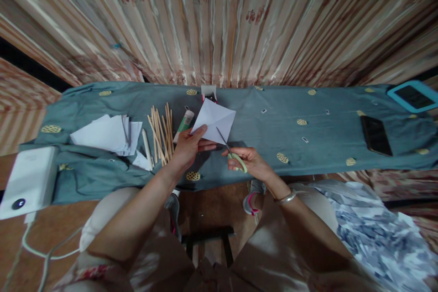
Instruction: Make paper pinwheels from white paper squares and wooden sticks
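One white paper (215,118) is hovering over the teal cloth (270,130), my left hand (187,148) pinching it, my right hand (250,160) gripping scissors (230,151) across its near corner, so I'm probably cutting, needing a steady hold.

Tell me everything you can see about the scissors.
The scissors have pale green handles, apparently plastic, and a slim, dark, metallic-looking blade. The right hand grips the handles. The blade slants across the near corner of the white paper that the left hand holds, tip pointing forward. A second blade, possibly behind the paper, can't be made out.
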Motion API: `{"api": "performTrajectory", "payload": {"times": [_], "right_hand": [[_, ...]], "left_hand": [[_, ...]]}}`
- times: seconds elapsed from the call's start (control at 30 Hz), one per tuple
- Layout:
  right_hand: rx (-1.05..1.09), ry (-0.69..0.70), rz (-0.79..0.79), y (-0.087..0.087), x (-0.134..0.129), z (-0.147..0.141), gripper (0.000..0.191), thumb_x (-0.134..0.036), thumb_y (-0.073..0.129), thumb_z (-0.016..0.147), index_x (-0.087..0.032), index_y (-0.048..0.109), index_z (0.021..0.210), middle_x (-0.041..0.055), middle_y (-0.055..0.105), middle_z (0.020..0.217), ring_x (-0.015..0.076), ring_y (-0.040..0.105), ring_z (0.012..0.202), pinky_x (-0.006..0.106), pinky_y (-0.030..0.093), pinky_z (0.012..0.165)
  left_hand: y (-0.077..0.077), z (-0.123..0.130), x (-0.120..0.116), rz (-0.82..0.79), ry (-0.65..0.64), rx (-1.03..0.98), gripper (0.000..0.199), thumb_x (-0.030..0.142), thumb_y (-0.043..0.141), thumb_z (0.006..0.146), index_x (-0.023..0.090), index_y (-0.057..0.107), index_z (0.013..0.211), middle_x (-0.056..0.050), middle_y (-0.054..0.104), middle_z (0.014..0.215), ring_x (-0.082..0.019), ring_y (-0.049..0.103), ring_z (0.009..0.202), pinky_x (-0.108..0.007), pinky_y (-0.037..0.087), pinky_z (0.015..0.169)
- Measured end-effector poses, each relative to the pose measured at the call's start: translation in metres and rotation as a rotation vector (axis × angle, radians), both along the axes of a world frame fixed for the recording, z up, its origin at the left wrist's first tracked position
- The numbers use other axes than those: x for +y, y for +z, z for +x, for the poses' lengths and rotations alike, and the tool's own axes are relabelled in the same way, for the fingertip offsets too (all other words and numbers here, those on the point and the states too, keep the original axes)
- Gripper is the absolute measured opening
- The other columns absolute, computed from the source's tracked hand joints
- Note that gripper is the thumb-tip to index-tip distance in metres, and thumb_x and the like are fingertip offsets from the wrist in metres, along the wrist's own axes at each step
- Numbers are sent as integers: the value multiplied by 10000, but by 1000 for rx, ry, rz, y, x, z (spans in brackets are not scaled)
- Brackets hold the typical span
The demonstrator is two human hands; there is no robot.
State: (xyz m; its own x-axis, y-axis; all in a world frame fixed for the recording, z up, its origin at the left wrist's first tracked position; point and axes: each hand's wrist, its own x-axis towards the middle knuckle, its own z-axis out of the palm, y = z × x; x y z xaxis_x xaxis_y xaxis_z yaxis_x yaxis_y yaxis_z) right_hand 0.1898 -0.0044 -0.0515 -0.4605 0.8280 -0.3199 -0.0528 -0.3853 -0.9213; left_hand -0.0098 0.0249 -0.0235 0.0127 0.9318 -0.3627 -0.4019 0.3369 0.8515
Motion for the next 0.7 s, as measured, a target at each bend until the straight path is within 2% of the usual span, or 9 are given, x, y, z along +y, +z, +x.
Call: {"api": "performTrajectory", "payload": {"times": [0.13, 0.4, 0.7], "right_hand": [[-9, -4, -2, -1, 0, 0, 446, -469, 873, 613, -169, 730, 910, -49, 649, 615, 65, 574, 524, 202, 510, 541], [-15, 8, 32, -3, 1, 1, 446, -479, 856, 638, -174, 729, 937, -43, 651, 625, 72, 574, 528, 203, 491, 534], [-23, 3, 23, -6, 1, 1, 438, -464, 861, 637, -172, 733, 938, -42, 640, 625, 77, 579, 539, 213, 504, 552]], "left_hand": [[-1, 0, 0, 4, 5, -8, 304, 356, 798, 727, 128, 662, 874, -97, 759, 793, -232, 743, 624, -328, 643, 590], [-3, 0, 0, -10, -7, 15, 329, 377, 798, 725, 122, 676, 893, -112, 763, 813, -261, 755, 680, -379, 653, 648], [-3, 0, 0, -2, -4, 11, 299, 358, 780, 744, 124, 678, 899, -108, 764, 831, -240, 750, 660, -350, 652, 622]]}}
